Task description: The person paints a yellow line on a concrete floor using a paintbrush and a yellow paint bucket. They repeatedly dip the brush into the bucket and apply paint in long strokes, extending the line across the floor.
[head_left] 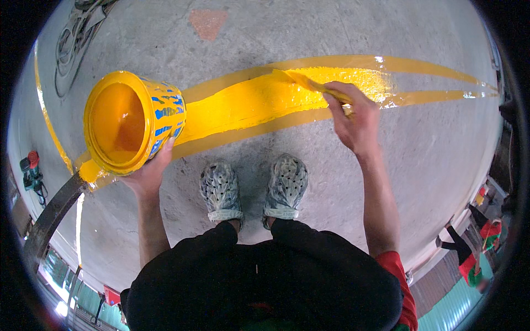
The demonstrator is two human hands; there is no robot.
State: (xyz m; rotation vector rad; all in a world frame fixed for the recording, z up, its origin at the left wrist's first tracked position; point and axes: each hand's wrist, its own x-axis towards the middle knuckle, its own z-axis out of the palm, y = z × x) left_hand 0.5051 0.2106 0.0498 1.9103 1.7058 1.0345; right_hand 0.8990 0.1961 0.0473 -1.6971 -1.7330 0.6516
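1. The grey concrete floor (326,204) spreads beneath and around both hands.
2. Two people (488,230) in red and green clothing show well apart from the right hand, out toward the right rim.
3. A wet yellow paint stripe (243,102) runs across the floor between the two hands and on past the right one, glossy beyond the right-hand grip.
4. Tan masking tape (314,115) borders the stripe along both long edges; the nearer strip passes just left of the right-hand grip.
5. A coiled cable (83,25) lies well beyond the left hand.
6. The yellow paint bucket (179,105), its wall patched with blue, sits directly above the left-hand grip, mouth up and orange-yellow inside. Whether its base touches the floor cannot be told.
7. A pair of mottled grey clogs (287,182) stands between the two forearms, nearer the body than either grip.
8. A red and teal corded power tool (33,175) lies well out to the left of the left hand.
9. The left hand (150,172) cups the bucket's near side, thumb against the wall, other fingers mostly hidden.
10. The right hand (355,118) is closed around the paintbrush handle.
11. The yellow-coated paintbrush (303,81) extends leftward from that grip, bristles at the stripe's far edge.
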